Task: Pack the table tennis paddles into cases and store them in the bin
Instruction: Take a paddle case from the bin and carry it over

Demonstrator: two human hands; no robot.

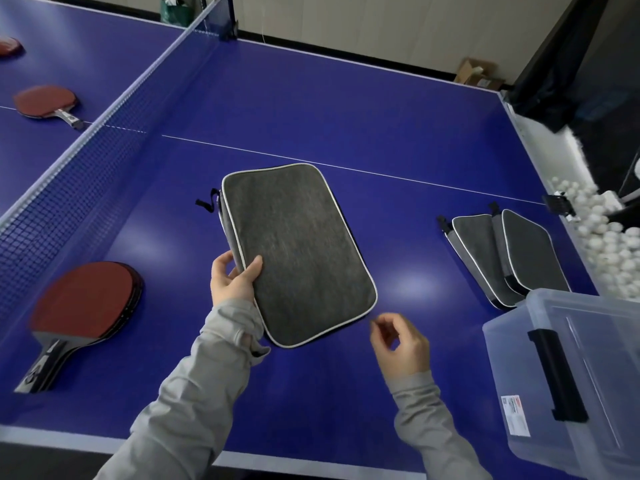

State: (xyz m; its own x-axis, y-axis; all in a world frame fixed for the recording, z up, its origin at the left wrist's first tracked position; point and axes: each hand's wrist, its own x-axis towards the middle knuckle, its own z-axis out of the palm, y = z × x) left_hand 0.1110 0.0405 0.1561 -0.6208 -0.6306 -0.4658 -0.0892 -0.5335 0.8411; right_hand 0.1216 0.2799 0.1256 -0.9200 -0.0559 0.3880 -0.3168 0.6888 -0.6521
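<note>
A grey paddle case (301,251) with white piping is held over the middle of the blue table (346,109). My left hand (233,280) grips its left edge, thumb on top and fingers underneath. My right hand (398,344) hovers just off the case's lower right corner, fingers loosely curled and holding nothing. A stack of red paddles (86,306) lies at the left near the net. Two more grey cases (502,258) lie overlapping at the right. The clear plastic bin (568,375) with a black latch stands at the table's right front corner.
The net (114,133) runs diagonally across the left. Beyond it lie a red paddle (46,103) and part of another paddle (10,46). Several white balls (609,237) fill a catch net off the table's right edge. A cardboard box (478,74) sits by the far wall.
</note>
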